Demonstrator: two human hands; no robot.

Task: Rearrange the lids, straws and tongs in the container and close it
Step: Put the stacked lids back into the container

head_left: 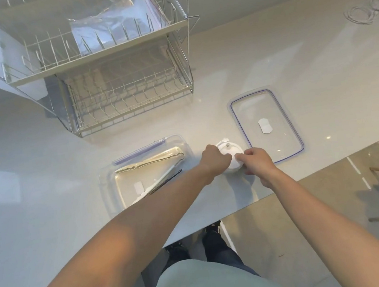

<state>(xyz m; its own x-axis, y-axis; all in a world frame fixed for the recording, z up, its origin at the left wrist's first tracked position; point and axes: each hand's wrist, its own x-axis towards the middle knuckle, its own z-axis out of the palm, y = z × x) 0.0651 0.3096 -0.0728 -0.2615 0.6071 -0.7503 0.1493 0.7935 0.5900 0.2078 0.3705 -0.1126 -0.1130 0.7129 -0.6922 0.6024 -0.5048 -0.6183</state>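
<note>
A clear rectangular container [110,178] stands open on the white counter, holding metal tongs [152,159] and thin straws [164,179] laid slantwise. Its clear lid with a blue seal [287,116] lies flat on the counter to the right. Between the two sits a stack of white round lids [230,152]. My left hand [214,159] grips the stack's left side and my right hand [257,161] holds its right side, fingers curled around the rim. The lower part of the stack is hidden by my hands.
A two-tier wire dish rack [106,65] with a plastic bag on its upper shelf stands behind the container. White cable coils [364,12] lie at the far right. The counter's front edge runs just below my hands, with floor and wooden legs beyond.
</note>
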